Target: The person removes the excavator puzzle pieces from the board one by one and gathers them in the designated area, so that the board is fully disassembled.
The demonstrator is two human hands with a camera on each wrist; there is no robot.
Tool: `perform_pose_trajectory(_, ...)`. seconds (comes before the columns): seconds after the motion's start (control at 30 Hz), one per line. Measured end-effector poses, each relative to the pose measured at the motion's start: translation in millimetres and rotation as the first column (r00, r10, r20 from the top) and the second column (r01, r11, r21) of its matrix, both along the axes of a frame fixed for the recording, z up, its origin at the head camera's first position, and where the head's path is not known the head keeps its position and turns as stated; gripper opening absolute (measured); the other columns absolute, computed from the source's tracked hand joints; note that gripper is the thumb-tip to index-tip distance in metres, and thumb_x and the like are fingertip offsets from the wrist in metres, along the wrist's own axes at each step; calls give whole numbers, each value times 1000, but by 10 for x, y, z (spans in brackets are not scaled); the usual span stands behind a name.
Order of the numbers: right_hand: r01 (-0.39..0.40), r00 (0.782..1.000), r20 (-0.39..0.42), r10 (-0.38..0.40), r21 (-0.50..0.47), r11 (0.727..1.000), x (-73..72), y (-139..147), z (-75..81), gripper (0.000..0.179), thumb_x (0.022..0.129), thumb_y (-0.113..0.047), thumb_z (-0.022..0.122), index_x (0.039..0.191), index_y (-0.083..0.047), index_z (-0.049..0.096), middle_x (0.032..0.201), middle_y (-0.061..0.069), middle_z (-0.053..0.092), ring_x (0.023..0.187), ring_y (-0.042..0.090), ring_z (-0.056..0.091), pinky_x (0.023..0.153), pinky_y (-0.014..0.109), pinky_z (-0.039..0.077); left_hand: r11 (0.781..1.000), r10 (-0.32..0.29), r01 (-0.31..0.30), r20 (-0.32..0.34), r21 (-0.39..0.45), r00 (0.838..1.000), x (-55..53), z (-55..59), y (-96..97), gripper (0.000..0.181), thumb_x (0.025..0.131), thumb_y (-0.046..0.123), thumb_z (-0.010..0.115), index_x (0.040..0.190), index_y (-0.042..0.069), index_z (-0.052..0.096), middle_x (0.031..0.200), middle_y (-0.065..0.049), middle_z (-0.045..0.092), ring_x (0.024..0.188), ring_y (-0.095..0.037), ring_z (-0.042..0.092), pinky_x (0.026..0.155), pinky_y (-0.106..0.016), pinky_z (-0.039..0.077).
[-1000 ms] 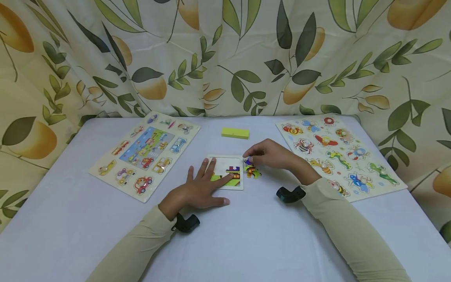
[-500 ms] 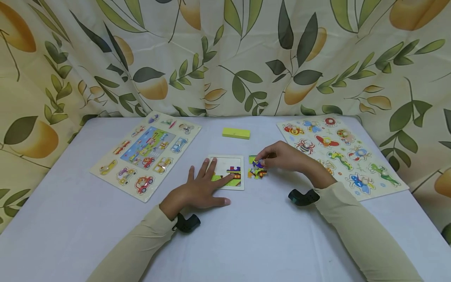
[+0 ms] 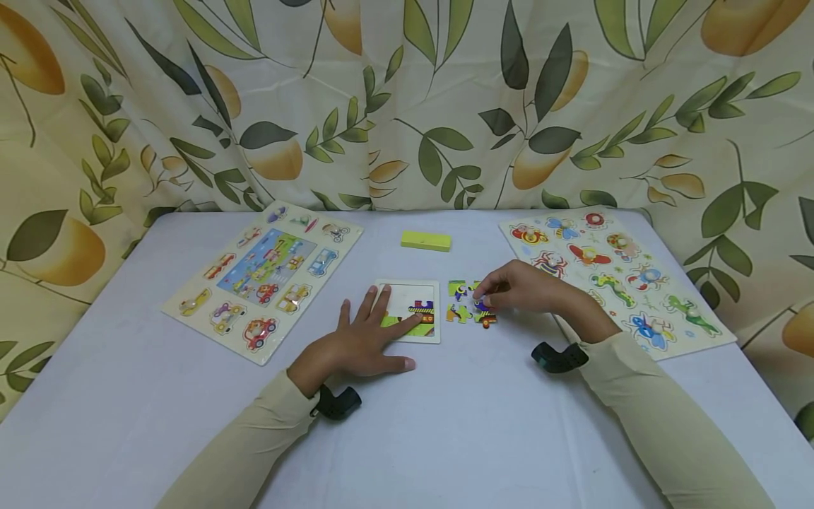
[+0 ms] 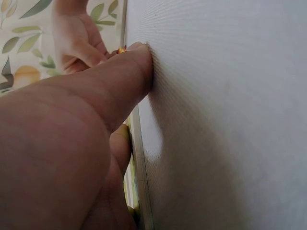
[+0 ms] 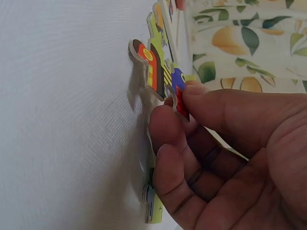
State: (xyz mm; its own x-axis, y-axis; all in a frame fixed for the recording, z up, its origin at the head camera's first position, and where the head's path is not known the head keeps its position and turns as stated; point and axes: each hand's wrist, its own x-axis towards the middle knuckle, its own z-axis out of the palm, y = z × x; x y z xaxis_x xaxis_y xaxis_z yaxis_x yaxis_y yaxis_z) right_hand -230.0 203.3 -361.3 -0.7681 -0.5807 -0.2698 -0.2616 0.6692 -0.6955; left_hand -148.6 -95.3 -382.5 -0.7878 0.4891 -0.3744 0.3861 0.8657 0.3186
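Observation:
My left hand (image 3: 352,348) lies spread, its fingers straight over a small white-framed jigsaw tray (image 3: 437,334). Green and purple pieces fill the lower part of the tray; its upper part shows bare white. Right of the tray, my right hand (image 3: 528,286) pinches a jigsaw piece (image 5: 156,67) between thumb and fingers. That piece has purple, red and yellow print with an orange wheel shape, and it is tilted up from the cloth in the right wrist view. Loose jigsaw pieces (image 3: 459,313) lie between it and the tray. Another green-edged piece (image 5: 154,206) lies beneath the curled fingers.
A yellow-green block (image 3: 426,241) sits behind the tray. At the left lies a vehicle puzzle board (image 3: 213,304), at the right an insect puzzle board (image 3: 687,346), partly under the right forearm. A leaf-patterned curtain (image 3: 407,106) hangs behind the white-covered table (image 3: 445,438).
My right hand has moved right, away from the tray, with the jigsaw piece; the pieces that were bunched by the tray now lie spread apart. My left hand has stayed put.

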Motion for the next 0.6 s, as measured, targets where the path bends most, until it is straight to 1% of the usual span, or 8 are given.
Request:
perform_pose_trajectory(0.13,-15,1000,-6,15,6,1000,0,2,-7,15,92,-1,63,102,-3,73,97,5,68,83,20,52,72,32,44,1000,1,-1,-2,-1,1000,2,-1,1,74,90,63,54,154,41,23,160,-15,-17,142,-34,-23,106,-65,-10)
perform_pose_trajectory(0.33,-9,1000,-12,9,19,1000,13,-14,-1,14,91,-2,65,102,-4,73,100,5,69,86,21,53,77,34,46,1000,0,0,-2,2,1000,-3,-9,-2,74,90,63,53,154,41,23,160,-14,-17,142,-34,-24,106,-65,-10)
perform_pose_trajectory(0.43,2,999,-37,-1,33,999,25,-13,11,14,90,0,66,102,-4,73,101,6,69,87,21,54,79,34,47,1000,-3,3,-6,1,1000,-7,-16,-5,74,90,63,53,154,41,23,160,-14,-17,142,-34,-24,106,-65,-10)
perform_pose_trajectory(0.6,44,994,-102,-40,45,998,49,-17,41,16,89,0,67,103,-4,73,101,6,69,87,21,55,80,34,48,1000,-10,10,-2,2,1000,-7,-18,-14,75,90,64,53,154,40,22,159,-14,-18,142,-34,-25,106,-65,-11)
